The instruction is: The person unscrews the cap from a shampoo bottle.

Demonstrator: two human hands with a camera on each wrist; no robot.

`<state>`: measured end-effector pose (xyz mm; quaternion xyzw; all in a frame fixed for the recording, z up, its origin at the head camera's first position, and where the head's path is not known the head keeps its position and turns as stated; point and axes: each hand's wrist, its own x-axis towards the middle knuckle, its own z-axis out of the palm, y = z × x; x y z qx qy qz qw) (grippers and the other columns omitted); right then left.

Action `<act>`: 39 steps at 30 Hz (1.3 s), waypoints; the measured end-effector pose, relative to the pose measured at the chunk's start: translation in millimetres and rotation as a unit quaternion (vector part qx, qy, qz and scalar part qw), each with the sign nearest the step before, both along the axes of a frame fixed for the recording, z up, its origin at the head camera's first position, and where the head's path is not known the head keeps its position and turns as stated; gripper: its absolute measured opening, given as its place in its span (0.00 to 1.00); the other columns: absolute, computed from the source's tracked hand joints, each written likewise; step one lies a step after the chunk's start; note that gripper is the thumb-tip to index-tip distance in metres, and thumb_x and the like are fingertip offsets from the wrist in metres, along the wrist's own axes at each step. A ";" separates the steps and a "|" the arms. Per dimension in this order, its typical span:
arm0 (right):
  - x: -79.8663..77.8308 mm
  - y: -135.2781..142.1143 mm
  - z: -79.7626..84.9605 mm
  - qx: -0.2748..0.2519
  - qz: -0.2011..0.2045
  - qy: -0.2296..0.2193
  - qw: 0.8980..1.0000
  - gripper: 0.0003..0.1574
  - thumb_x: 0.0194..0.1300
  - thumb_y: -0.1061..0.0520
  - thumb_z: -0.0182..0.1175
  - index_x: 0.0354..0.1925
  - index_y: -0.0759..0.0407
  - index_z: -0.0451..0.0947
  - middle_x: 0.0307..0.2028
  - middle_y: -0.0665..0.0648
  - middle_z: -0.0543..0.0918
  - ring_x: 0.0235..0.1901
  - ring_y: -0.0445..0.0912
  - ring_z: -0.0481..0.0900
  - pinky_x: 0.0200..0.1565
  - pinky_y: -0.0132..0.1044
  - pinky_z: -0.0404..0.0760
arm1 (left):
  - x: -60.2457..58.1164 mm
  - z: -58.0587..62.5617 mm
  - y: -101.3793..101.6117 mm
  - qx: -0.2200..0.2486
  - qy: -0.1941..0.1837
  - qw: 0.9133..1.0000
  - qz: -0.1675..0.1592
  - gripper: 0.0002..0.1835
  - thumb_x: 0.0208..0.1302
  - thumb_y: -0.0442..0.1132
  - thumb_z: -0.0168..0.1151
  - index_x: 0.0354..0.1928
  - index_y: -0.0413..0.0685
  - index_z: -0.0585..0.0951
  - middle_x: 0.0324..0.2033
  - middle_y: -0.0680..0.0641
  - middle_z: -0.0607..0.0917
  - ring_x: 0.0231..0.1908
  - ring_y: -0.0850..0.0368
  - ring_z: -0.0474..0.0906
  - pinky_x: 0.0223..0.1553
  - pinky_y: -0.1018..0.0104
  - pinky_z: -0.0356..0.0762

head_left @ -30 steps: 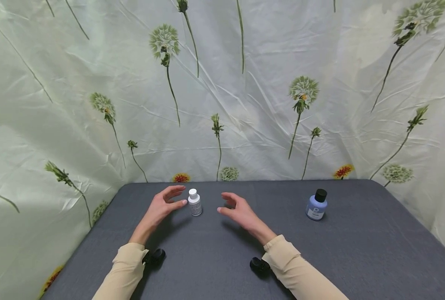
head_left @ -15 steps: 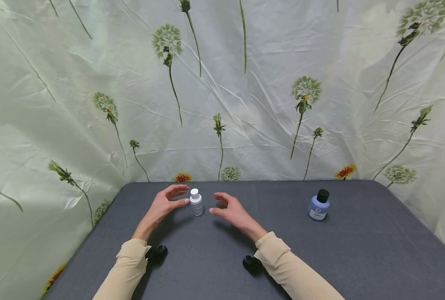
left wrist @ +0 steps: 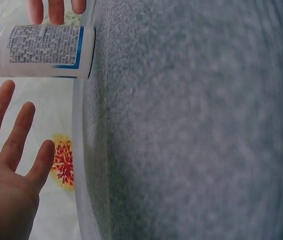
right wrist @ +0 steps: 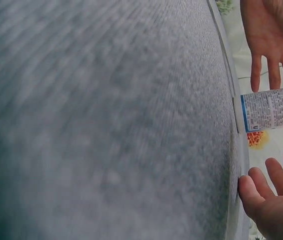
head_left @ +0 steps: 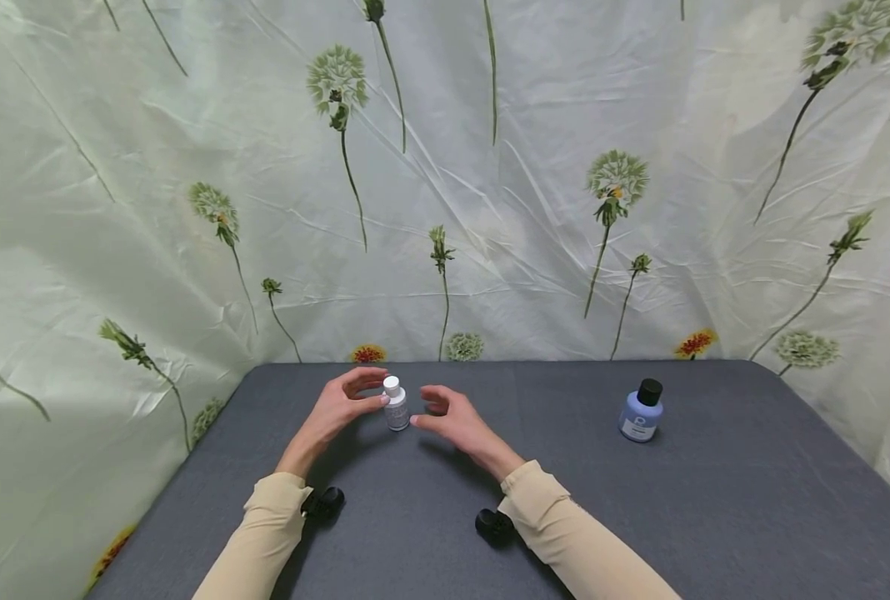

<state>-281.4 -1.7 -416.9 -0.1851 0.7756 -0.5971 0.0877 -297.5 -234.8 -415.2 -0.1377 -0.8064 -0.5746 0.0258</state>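
A small white bottle (head_left: 396, 410) with a white cap and a printed label stands upright on the grey table. Just left of it is my left hand (head_left: 340, 408), fingers spread and relaxed. Its thumb tip overlaps the bottle's edge in the head view; I cannot tell whether it touches. My right hand (head_left: 456, 423) is on the other side, a narrow gap away, fingers loosely bent with nothing in them. In the left wrist view the bottle (left wrist: 44, 51) lies between the left hand (left wrist: 11, 165) and the right hand's fingertips. The right wrist view shows the bottle (right wrist: 269, 110) between both hands.
A blue bottle (head_left: 641, 412) with a black cap stands upright on the right part of the grey table (head_left: 715, 500). Behind the table's far edge hangs a pale curtain (head_left: 520, 250) printed with dandelions.
My right hand has moved left, closer to the white bottle. My left hand has edged right toward it. The view has shifted slightly; both bottles stay standing.
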 end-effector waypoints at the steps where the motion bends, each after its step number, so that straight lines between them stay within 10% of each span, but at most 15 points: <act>1: -0.2 -1.1 0.0 -0.003 0.002 -0.003 1.000 0.36 0.65 0.57 0.65 0.67 0.67 0.66 0.64 0.67 0.71 0.63 0.61 0.70 0.59 0.54 0.70 | 0.2 0.1 0.8 -0.002 0.003 1.000 0.000 0.30 0.59 0.43 0.72 0.62 0.41 0.75 0.57 0.43 0.80 0.61 0.45 0.73 0.59 0.45 0.70; 19: -4.6 -21.6 -1.3 -0.053 0.014 -0.012 0.998 0.32 0.62 0.63 0.67 0.63 0.68 0.71 0.60 0.66 0.76 0.61 0.60 0.72 0.56 0.49 0.75 | 0.0 8.4 7.3 0.004 0.011 1.000 -0.019 0.21 0.61 0.44 0.71 0.56 0.51 0.81 0.54 0.48 0.82 0.56 0.45 0.76 0.52 0.50 0.75; 39: -9.3 -33.8 0.2 -0.073 -0.013 -0.050 0.996 0.26 0.61 0.67 0.67 0.58 0.70 0.76 0.51 0.66 0.82 0.53 0.57 0.79 0.48 0.44 0.79 | -0.4 12.0 10.3 0.000 -0.008 1.000 -0.015 0.24 0.62 0.43 0.70 0.57 0.39 0.80 0.50 0.45 0.84 0.50 0.47 0.80 0.49 0.53 0.75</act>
